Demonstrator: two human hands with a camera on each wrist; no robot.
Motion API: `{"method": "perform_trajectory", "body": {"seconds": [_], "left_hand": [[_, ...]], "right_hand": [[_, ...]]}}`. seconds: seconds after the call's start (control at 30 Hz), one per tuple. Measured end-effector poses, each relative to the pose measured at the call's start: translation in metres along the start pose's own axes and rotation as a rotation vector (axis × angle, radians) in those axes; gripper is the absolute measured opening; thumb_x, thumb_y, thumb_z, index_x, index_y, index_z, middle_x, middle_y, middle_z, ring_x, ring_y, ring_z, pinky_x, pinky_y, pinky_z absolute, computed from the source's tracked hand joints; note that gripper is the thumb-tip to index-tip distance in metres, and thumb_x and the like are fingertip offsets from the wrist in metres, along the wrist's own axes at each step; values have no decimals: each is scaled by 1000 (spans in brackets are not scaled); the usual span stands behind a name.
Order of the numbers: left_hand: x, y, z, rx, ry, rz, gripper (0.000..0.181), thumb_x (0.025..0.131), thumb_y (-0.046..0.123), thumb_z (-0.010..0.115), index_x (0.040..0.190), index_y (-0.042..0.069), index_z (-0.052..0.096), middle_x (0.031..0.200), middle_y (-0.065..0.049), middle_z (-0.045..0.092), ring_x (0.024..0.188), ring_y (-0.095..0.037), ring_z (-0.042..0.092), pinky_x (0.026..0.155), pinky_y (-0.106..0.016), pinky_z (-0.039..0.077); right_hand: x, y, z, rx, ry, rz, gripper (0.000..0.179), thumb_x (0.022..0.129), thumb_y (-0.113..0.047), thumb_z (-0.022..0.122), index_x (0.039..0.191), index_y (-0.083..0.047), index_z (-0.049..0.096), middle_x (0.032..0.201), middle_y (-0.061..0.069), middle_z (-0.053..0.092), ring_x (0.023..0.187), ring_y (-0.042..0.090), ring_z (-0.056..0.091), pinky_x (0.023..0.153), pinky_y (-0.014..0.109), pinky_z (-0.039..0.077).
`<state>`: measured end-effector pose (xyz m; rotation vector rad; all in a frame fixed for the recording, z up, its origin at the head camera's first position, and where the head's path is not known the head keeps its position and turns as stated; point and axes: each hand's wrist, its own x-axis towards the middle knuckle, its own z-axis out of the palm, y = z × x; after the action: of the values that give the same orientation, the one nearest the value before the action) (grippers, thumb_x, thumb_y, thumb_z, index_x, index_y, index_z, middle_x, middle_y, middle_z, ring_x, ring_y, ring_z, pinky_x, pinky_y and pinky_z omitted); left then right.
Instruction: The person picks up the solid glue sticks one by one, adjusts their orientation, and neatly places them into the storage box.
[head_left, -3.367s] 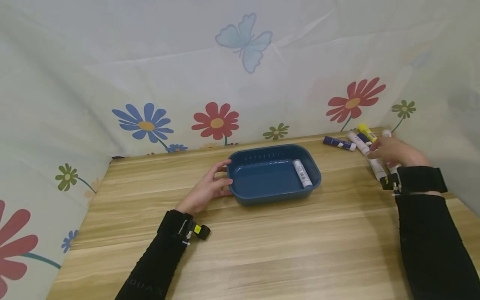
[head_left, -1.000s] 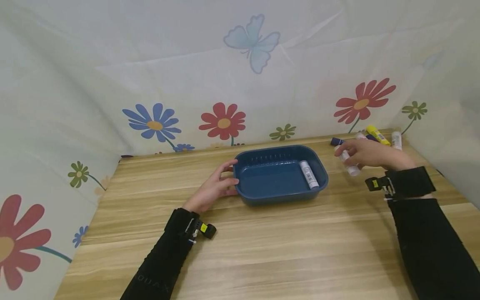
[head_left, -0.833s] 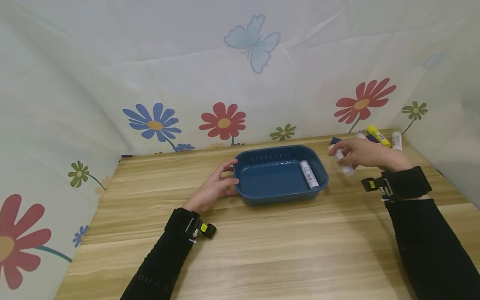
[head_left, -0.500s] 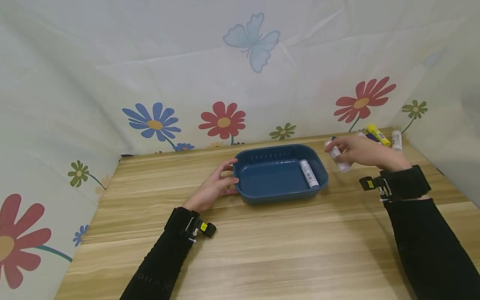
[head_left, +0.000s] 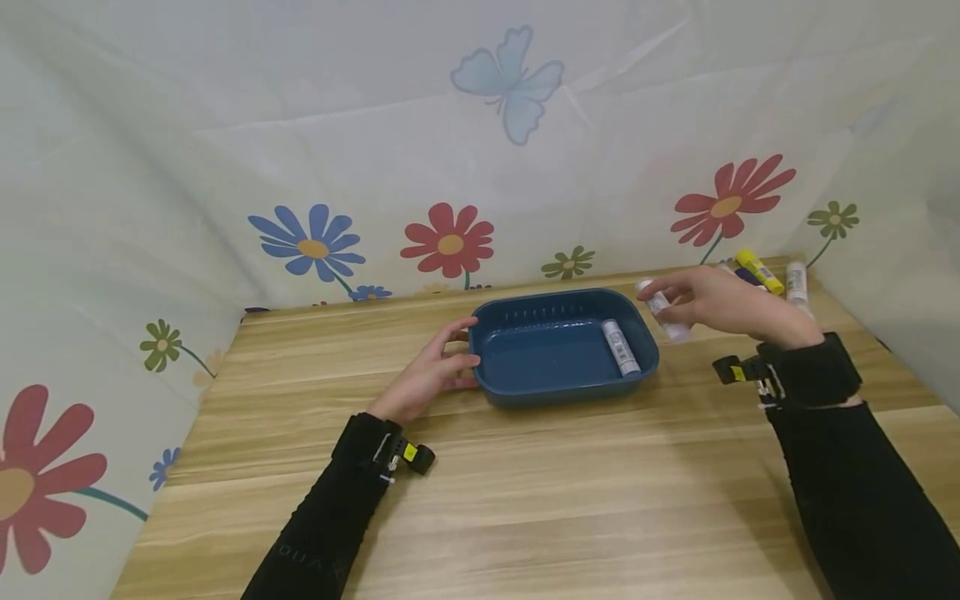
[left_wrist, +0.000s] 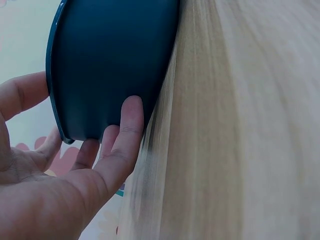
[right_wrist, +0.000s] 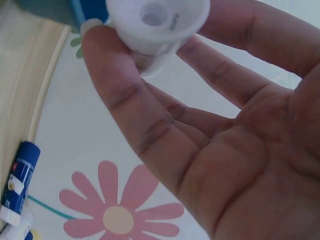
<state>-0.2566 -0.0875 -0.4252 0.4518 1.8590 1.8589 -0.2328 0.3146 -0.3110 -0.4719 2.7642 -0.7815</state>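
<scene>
My left hand [head_left: 420, 377] rests with spread fingertips against the left end of a blue plastic tray [head_left: 495, 400]; in the left wrist view, fingers [left_wrist: 131, 112] lie along its outer wall. A white glue stick [head_left: 621, 347] lies inside the tray at its right end. Just past the right rim, my right hand [head_left: 720, 304] pinches another white glue stick [head_left: 663, 312] between thumb and fingers, tilted and raised. The right wrist view shows the round hollow end of this glue stick [right_wrist: 155, 17] close up, near the tray's edge.
Behind the right hand, at the back right, lie several glue sticks, among them a yellow one [head_left: 757, 271] and a white one [head_left: 797, 283], partly hidden. A blue glue stick [right_wrist: 21, 180] shows in the right wrist view. Flowered cloth [head_left: 360, 150] walls in the wooden table [head_left: 540, 500].
The right hand has picked a white glue stick from the pile at the back right and carried it left to the tray's right rim. The left hand stays at the tray.
</scene>
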Motion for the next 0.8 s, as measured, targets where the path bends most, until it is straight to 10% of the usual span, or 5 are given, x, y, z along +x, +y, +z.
{"method": "perform_trajectory", "body": {"seconds": [0.8], "left_hand": [[-2, 2, 2, -14, 8, 4, 59, 99, 11, 56, 151, 26, 31, 145, -11, 28, 124, -36, 52, 104, -55, 48]], "right_hand": [[28, -43, 12, -16, -187, -5, 34, 92, -12, 63, 126, -6, 62, 109, 15, 65, 82, 18, 61, 73, 31, 57]]}}
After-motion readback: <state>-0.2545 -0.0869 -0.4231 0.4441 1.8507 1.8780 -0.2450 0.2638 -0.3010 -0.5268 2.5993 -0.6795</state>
